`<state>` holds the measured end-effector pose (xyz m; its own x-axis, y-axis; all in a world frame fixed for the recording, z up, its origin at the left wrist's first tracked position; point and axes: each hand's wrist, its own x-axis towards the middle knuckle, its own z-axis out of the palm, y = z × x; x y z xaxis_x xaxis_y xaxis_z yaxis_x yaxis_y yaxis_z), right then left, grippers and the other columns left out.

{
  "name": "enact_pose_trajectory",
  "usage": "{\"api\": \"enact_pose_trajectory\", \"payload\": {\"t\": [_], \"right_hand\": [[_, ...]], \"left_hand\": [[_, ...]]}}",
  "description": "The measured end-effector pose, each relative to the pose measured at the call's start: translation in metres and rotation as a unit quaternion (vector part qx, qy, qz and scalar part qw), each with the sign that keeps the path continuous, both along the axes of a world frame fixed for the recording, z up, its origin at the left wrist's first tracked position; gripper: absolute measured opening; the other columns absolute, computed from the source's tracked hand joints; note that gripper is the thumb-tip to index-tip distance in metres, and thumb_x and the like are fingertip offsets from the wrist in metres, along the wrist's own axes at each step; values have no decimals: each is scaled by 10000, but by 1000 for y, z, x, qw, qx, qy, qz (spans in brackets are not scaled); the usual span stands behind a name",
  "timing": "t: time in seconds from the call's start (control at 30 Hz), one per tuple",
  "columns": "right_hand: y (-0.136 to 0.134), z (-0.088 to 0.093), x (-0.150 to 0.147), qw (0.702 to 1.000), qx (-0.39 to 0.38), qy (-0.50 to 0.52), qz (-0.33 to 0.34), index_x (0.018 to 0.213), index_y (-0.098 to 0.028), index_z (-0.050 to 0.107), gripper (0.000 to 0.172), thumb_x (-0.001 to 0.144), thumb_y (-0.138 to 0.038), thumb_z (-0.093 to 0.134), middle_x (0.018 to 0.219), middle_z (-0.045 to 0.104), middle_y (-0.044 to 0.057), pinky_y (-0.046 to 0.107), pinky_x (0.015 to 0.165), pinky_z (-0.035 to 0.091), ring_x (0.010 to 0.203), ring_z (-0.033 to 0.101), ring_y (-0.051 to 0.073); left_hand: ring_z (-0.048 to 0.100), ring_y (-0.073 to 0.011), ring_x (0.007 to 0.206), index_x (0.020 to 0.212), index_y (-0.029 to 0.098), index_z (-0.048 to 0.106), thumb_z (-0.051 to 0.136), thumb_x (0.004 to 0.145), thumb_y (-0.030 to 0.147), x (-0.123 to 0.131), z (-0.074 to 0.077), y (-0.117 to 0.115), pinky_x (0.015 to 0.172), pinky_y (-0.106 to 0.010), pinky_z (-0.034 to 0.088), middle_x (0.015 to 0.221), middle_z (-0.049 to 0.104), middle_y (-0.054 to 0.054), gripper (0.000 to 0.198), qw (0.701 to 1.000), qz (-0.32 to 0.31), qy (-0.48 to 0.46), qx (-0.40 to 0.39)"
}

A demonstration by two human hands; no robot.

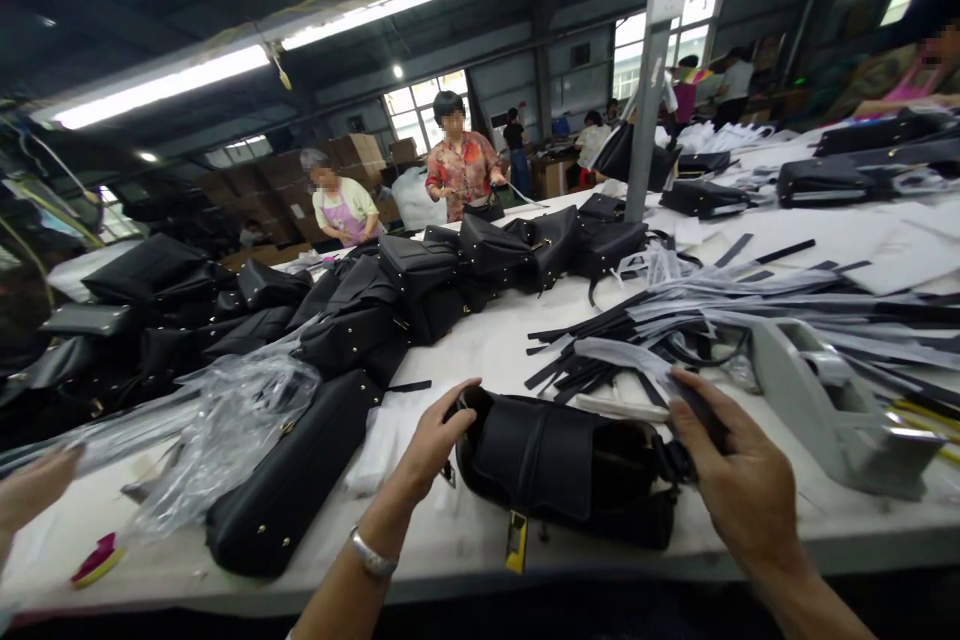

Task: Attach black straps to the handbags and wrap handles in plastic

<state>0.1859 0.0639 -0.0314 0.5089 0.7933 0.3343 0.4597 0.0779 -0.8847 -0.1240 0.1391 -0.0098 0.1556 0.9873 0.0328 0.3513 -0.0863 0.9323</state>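
A black handbag lies on the white table in front of me, its mouth partly open and a flap across the middle. A yellow-marked metal piece hangs from its front. My left hand pinches the bag's left end, thumb on top. At the bag's right end, my right hand is closed round a black strap. A pale, film-covered strip runs left from near those fingers. Whether the strap joins the bag is hidden by my right hand.
Black bags are heaped left and behind. A tape dispenser stands right, beside film-wrapped straps. Clear plastic lies left, near another person's hand. A post rises from the table; co-workers stand beyond.
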Motion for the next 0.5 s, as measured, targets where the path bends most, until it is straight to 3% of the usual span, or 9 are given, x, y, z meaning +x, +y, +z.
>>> {"api": "enact_pose_trajectory", "payload": {"t": [0.13,0.23,0.33,0.5], "right_hand": [[8,-44,-10,998,15,50,36,1291,-235,635,455,968,-525,500,1332,652,86,491,1103,415,1276,570,318],[16,-61,-17,998,51,22,29,1222,-218,667,406,996,-472,445,1276,682,98,473,1079,438,1248,590,308],[28,-55,-22,997,76,17,27,1188,-215,682,378,983,-460,479,1236,699,101,454,1067,451,1205,617,306],[46,-42,-22,994,88,8,68,1184,-222,698,373,967,-469,522,1243,703,81,407,1090,437,1205,620,285]], "left_hand": [[520,-294,1328,1308,180,644,570,813,240,13,-15,-20,1168,-438,333,1370,637,-71,505,998,13,-63,18],[473,-286,1375,1357,205,608,594,791,222,21,-22,-36,1192,-426,304,1429,592,-52,567,996,1,-76,48],[482,-284,1371,1338,211,631,571,775,170,25,-24,-42,1193,-419,314,1419,603,-46,568,993,-11,-106,58],[535,-292,1326,1296,186,662,579,803,151,18,-25,-28,1171,-424,353,1356,652,-76,501,984,12,-165,71]]}}
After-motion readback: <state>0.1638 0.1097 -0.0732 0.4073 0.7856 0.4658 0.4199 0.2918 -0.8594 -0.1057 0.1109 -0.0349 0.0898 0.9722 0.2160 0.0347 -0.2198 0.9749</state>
